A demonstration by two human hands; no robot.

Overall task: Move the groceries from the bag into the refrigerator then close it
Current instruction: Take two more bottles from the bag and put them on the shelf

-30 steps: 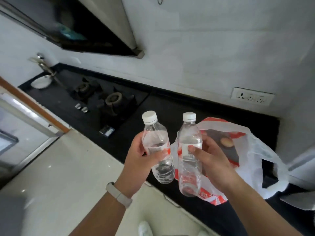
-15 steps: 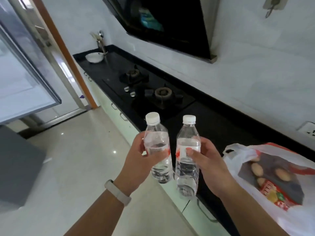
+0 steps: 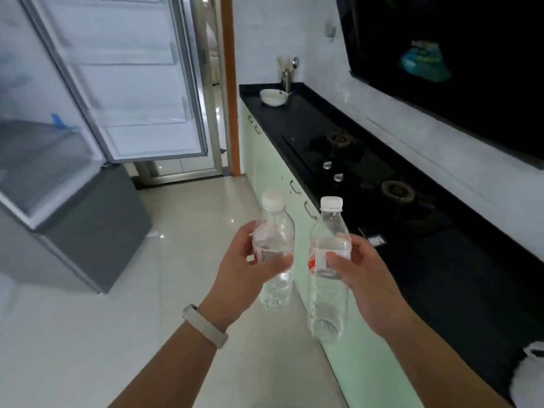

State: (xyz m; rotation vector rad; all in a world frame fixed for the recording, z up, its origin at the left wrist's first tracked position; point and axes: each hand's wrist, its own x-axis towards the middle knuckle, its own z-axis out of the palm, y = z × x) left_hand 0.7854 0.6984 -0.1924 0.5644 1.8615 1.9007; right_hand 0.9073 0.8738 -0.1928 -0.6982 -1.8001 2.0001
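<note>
I hold two clear water bottles with white caps, upright, over the floor. My left hand (image 3: 245, 262) grips the left bottle (image 3: 275, 231) around its label. My right hand (image 3: 366, 278) grips the right bottle (image 3: 328, 290) the same way. The refrigerator (image 3: 88, 228) stands at the left with its upper door (image 3: 129, 83) swung wide open, showing white door shelves. Only a white corner of the grocery bag (image 3: 528, 375) shows at the bottom right edge, on the counter.
A black countertop (image 3: 471, 275) with a two-burner gas hob (image 3: 362, 169) runs along the right, above pale green cabinets (image 3: 273, 172). A white bowl (image 3: 273, 97) and utensil holder sit at its far end. A doorway (image 3: 216, 83) lies beyond the glossy tiled floor (image 3: 191, 231).
My view has swung left from the counter and bag toward the refrigerator. Both hands keep hold of their bottles; the bag has slid almost out of frame.
</note>
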